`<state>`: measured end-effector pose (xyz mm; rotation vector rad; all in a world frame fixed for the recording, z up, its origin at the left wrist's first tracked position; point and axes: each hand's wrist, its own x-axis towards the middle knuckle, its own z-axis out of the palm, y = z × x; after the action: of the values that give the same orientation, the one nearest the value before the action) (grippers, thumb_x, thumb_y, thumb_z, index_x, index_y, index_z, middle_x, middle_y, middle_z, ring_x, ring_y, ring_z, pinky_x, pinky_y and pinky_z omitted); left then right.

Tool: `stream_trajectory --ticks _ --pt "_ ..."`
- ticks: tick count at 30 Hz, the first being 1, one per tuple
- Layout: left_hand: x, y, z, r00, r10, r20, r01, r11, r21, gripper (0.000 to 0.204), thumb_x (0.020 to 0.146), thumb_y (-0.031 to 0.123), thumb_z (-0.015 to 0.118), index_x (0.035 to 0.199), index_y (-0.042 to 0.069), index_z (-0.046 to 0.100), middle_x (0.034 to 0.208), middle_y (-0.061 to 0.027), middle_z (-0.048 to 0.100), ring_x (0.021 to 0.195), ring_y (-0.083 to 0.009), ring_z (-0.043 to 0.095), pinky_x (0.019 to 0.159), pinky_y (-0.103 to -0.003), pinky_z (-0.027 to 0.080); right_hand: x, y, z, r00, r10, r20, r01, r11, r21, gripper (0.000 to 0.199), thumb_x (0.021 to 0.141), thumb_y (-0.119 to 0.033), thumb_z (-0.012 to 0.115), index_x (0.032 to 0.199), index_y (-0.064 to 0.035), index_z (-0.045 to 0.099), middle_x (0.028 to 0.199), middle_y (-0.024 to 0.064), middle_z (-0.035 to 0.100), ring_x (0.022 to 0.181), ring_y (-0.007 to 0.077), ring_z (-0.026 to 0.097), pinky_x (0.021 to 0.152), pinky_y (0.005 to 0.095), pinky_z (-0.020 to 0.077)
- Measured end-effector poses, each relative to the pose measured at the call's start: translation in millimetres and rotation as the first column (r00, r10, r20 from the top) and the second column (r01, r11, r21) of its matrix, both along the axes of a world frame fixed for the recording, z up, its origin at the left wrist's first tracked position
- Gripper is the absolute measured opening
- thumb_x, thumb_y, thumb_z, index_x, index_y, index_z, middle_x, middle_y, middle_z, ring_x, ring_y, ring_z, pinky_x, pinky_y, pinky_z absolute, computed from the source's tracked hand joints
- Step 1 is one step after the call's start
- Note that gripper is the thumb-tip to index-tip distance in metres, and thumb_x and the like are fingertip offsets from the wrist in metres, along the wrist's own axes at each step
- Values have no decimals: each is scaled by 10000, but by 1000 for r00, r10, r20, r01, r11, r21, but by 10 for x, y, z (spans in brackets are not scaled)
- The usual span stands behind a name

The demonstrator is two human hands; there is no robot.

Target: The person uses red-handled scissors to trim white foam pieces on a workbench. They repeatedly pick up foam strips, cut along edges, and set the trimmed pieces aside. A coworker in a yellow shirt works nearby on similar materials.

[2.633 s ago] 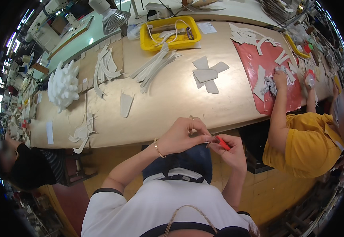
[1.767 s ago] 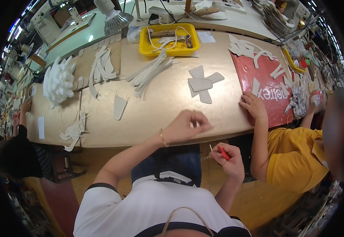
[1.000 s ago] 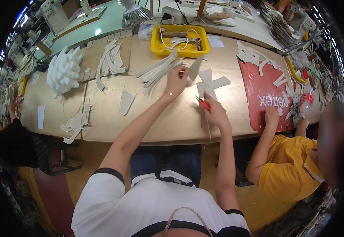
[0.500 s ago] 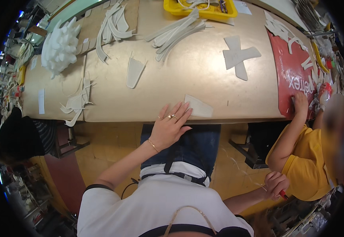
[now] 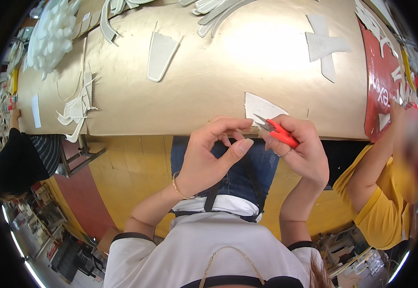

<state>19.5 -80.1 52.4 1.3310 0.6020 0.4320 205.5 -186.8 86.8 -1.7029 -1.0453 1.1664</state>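
My right hand (image 5: 307, 149) grips a pair of red-handled thread snips (image 5: 282, 133), its pointed metal blades aimed left over the table's front edge. Just left of the blades is my left hand (image 5: 211, 156), fingers bent and thumb apart from them, with nothing visible in it. A white stitched panel (image 5: 261, 104) lies flat behind the snips, its near side partly covered by my right hand. Farther back rests another tapered white panel (image 5: 163, 57) with loose threads at its wide end.
Two grey-white pieces (image 5: 324, 43) lie crossed at the right, near a red sheet (image 5: 377, 81) with white cut-outs. Curved strips (image 5: 223, 17) are stacked at the back. Scraps with thread ends (image 5: 78, 108) and a white bumpy pile (image 5: 50, 41) sit left. People work at both sides.
My right hand has come up from the lower right to the table edge with the snips. My left hand has lifted off the panel and its fingers have bent. The view has shifted.
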Motion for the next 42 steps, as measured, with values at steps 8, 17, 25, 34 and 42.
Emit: stream_trajectory --ticks 8,17,25,34,42 --pt "177 174 -76 996 -48 78 81 858 -508 161 918 44 693 1068 -9 673 1090 -55 639 970 -108 606 895 -252 491 82 83 -69 999 41 -31 -43 998 -48 152 886 -134 720 932 -1 661 641 80 516 565 152 431 539 284 396" --pt "338 259 -244 870 434 -232 -59 560 826 128 744 144 840 841 148 756 1012 -56 571 995 -215 546 873 -360 388 91 318 -230 960 -155 234 214 944 -250 215 936 -167 695 881 24 614 656 -28 427 631 63 363 559 244 336" --pt "436 341 -467 886 440 -145 -130 536 834 123 717 198 829 794 210 735 1022 -11 587 1021 -212 524 904 -372 288 28 398 -296 898 -174 405 302 912 -277 200 870 -167 701 812 2 609 571 152 487 492 284 445 512 365 386" --pt "447 332 -411 869 439 -227 -52 537 842 131 725 190 852 824 177 768 1036 -9 593 1044 -201 533 947 -368 330 22 398 -292 882 -178 435 321 905 -279 174 841 -172 698 824 -13 628 585 160 526 517 322 516 539 388 417" --pt "449 311 -436 859 464 -217 -39 481 876 181 751 202 822 910 184 739 1062 17 596 1056 -198 535 949 -366 308 11 416 -295 862 -166 479 323 908 -267 207 844 -199 686 777 -22 602 571 151 522 526 332 537 541 400 423"
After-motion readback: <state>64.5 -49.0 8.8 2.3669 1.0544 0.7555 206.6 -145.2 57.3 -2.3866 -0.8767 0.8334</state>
